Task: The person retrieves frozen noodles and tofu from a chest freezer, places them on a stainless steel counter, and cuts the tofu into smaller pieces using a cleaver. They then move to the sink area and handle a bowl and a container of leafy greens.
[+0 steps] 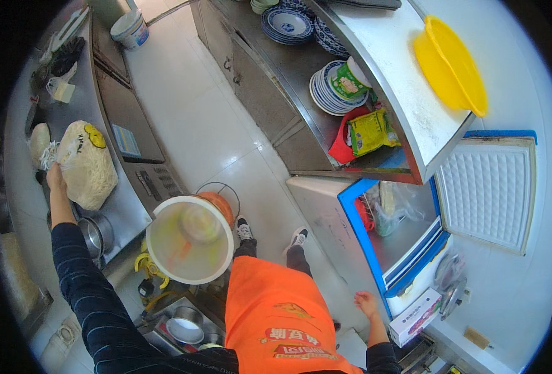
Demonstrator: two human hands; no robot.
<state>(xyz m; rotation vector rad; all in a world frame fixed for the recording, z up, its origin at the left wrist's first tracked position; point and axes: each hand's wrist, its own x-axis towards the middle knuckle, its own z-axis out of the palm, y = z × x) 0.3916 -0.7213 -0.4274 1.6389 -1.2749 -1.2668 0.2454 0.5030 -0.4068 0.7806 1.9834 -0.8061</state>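
My left hand [55,176] grips the gathered neck of a clear plastic bag of pale noodles [89,180], which rests on the steel counter [129,224] at left. A yellow smiley design is printed on the bag. Beyond my hand lie a bundle of white strands [49,154] and a pale oblong item [40,140]. At my right side, my right hand [366,303] hangs with fingers loosely apart and nothing in it. Beside it is a chest freezer [320,201] with its quilted white lid [488,196] raised. Inside the freezer are bagged goods [393,210] and something red [365,214].
A large translucent bucket [230,238] stands by the counter's end, an orange bucket [217,203] behind it. Steel pots [96,236] sit near my left forearm. Stacked plates [325,91] fill a shelf opposite; a yellow basin [451,65] overhangs the top. A white tub [130,30] is on the floor.
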